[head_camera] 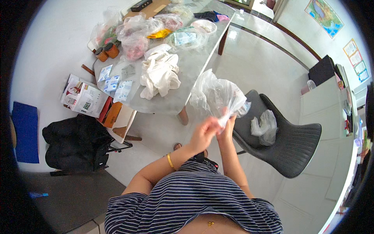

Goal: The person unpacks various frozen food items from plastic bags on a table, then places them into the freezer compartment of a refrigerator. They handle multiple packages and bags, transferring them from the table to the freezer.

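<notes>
A clear plastic bag [214,93] hangs in front of me, puffed out between the glass table and the chair. My left hand [208,131] pinches the bag's gathered, twisted end and is a little blurred. Close against it, my right hand [228,128] grips the same gathered part from the right side. Some bluish-white material [244,109] shows at the bag's right side; I cannot tell what it is. A crumpled white cloth [160,73] lies on the glass table [163,105], left of the bag.
Several filled plastic bags [136,38] crowd the table's far side, beside two dark-lidded jars [111,50]. Blue-and-white packets [111,84] lie at its left edge. Another plastic bag [266,128] rests on a black chair [295,140]. A black backpack [76,143] stands at left.
</notes>
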Motion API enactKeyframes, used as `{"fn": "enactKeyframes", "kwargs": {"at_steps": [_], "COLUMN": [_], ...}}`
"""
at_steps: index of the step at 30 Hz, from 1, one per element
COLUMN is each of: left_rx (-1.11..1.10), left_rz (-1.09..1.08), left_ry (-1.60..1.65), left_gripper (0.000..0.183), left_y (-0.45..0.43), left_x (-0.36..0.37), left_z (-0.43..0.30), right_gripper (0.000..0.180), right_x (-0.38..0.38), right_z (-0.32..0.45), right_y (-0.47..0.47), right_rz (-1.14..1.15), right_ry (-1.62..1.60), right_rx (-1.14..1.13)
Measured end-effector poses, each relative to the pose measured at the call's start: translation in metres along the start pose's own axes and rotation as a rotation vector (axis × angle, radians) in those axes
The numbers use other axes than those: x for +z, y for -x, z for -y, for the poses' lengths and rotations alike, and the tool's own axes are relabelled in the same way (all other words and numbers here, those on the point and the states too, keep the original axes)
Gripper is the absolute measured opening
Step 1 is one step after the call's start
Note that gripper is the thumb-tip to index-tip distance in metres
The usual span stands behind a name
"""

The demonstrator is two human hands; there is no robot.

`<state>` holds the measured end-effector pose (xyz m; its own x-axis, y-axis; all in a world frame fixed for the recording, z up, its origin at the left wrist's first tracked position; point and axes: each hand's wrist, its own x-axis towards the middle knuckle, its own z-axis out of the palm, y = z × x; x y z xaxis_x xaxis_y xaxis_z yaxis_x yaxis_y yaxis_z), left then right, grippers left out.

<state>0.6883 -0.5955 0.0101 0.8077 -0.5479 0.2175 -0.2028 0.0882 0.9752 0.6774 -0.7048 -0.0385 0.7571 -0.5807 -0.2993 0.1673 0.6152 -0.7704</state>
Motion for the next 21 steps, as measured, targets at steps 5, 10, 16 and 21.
{"fn": "enactKeyframes", "kwargs": {"at_steps": [5, 10, 16, 21], "left_rx": [-0.154, -0.268, -0.014, -0.116], "left_rz": [-0.163, -0.152, -0.215, -0.269], "left_ry": [0.389, 0.264, -0.008, 0.511], "left_gripper": [0.012, 0.016, 0.021, 0.020], "left_y": [-0.059, -0.067, -0.058, -0.031], "left_x": [-0.030, -0.045, -0.097, -0.095], "left_z": [0.004, 0.031, 0.006, 0.006], "right_gripper": [0.071, 0.032, 0.007, 0.014], "right_x": [-0.064, -0.063, -0.024, 0.032], "right_z": [0.021, 0.062, 0.094, 0.120], "right_y": [-0.009, -0.004, -0.003, 0.010], "right_rz": [0.410, 0.709, 0.670, 0.914], "right_ry": [1.261, 2.181, 1.586, 1.534], "right_rx": [-0.044, -0.649, -0.916, -0.857]}}
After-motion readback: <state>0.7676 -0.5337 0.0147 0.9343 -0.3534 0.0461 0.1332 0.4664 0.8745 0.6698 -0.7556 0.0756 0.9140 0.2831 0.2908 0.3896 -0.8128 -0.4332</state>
